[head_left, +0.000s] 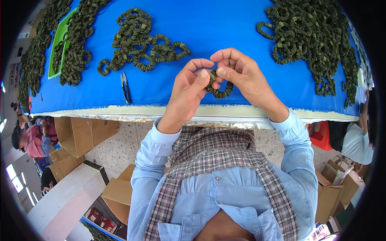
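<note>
Green ruffled loop (219, 90) hangs above the blue desk (225, 36) near its front edge, pinched between left hand (189, 90) and right hand (241, 74). Snips (125, 86) lie left of it; loop piles (140, 40) beyond.

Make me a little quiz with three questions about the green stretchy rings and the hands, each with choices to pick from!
1. Where do the small snips lie?
A. on the blue table, left of the hands
B. in the green tray
C. in a cardboard box

2. What colour is the tabletop?
A. red
B. blue
C. white

3. How is the elastic ring held?
A. lying loose on the table
B. by one hand only
C. pinched by both hands

Answers: 1 A, they rest on the blue cloth beside the left hand. 2 B, the cloth is bright blue. 3 C, the left hand and right hand both grip it above the table edge.
</note>
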The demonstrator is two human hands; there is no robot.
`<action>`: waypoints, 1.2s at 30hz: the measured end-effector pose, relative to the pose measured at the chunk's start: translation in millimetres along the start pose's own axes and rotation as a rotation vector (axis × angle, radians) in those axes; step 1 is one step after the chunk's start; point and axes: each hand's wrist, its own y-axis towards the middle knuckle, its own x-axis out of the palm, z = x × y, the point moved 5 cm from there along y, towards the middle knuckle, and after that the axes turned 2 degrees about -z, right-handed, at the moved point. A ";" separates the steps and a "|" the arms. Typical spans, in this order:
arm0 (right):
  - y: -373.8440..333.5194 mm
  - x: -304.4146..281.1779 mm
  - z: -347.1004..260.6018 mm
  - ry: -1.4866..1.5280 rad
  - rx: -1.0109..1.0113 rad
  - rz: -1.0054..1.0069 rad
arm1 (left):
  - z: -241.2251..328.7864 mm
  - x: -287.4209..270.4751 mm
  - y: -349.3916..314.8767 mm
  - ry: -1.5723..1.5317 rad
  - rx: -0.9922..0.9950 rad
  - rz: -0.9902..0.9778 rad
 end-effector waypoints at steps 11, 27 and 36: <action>-7.9 -20.7 2.7 0.496 0.143 -0.009 | 8.3 -23.5 -13.3 0.110 0.059 0.042; -12.8 10.4 -4.4 -0.692 -0.163 0.062 | 15.8 2.6 -15.5 1.043 0.292 0.059; -14.6 7.2 -8.2 -0.655 -0.181 0.013 | 20.7 -9.1 -16.9 0.758 0.144 0.100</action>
